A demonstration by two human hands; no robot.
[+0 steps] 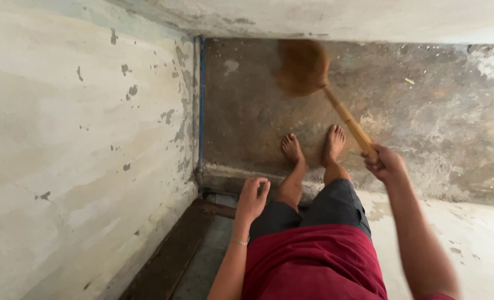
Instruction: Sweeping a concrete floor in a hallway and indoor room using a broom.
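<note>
A peeling pale wall (pixel 74 144) fills the left; beside it the left hand (pixel 252 197) hangs loosely half-open, holding nothing; two bare feet (pixel 313 147) stand on the stained concrete floor (pixel 425 111); the right hand (pixel 386 164) is closed around a grass broom (pixel 313 78), its yellowish handle slanting up to a blurred brown brush head near the far wall.

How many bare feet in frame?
2. The left foot and the right foot stand side by side on the stained concrete floor, toes toward the broom. None look hidden.
</note>
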